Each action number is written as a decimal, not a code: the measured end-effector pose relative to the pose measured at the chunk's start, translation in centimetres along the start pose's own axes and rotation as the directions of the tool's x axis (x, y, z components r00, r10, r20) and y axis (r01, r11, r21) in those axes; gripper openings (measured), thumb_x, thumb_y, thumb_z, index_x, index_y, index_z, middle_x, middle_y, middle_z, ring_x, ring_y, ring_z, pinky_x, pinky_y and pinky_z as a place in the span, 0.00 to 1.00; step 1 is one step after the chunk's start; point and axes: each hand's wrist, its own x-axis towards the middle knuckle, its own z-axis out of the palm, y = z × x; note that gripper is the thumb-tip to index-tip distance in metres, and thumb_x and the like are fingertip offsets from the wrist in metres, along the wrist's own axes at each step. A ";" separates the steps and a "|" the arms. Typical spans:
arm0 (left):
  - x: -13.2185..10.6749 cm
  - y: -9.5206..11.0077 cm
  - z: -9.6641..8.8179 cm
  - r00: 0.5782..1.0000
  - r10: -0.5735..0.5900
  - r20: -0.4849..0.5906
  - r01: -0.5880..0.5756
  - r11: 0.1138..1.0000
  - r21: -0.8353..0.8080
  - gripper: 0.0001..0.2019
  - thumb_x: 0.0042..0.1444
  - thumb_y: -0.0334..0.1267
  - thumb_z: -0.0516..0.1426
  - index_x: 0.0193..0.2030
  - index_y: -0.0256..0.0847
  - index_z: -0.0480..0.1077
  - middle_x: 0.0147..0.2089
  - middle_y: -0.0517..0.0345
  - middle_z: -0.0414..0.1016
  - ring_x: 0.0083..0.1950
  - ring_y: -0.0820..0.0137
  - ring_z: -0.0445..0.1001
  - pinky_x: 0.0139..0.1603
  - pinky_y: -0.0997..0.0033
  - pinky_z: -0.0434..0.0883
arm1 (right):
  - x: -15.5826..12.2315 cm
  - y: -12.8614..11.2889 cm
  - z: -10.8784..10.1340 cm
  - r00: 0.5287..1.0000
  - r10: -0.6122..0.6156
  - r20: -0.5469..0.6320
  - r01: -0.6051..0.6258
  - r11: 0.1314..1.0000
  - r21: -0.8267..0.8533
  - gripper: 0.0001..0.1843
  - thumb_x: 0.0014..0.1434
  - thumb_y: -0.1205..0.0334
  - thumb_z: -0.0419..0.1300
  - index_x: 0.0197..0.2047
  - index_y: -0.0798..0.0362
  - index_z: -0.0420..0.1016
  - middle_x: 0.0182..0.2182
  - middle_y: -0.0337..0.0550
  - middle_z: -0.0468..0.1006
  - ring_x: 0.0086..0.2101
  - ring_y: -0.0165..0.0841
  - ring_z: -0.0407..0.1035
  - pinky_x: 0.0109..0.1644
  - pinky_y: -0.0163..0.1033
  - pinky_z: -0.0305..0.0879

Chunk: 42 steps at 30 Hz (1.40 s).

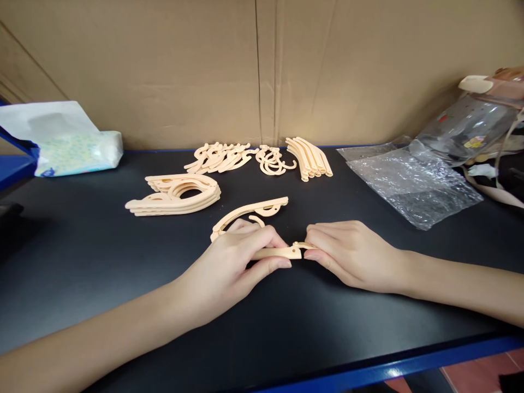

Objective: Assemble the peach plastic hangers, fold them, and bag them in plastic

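Clamping a hanger [276, 253] near 1 end above the table [102, 262], the left hand [229, 262] probably steadies it for the right hand [358, 256], which pinches a small curved piece [302, 245] at that tip.

The worktop [143, 262] is black with a blue front edge [388, 371], the hanger parts [282, 252] plain cream, the tissue pack [77, 153] near the back left corner white with pale yellow and blue patterning, the cardboard [184, 65] along the back edge tan.

Both hands [229, 262] grip a pale hanger [276, 252] over the black table [143, 262], stacked hangers [176, 207] farther left.
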 end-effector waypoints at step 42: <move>0.9 -1.4 -0.9 0.988 0.152 -0.028 -0.153 0.988 -0.030 0.01 0.63 0.34 0.60 0.39 0.43 0.73 0.36 0.68 0.79 0.38 0.75 0.73 0.45 0.76 0.66 | -0.4 -0.6 0.1 0.985 0.171 -0.034 -0.170 0.984 0.049 0.17 0.69 0.53 0.51 0.29 0.51 0.60 0.23 0.34 0.67 0.20 0.26 0.62 0.24 0.33 0.53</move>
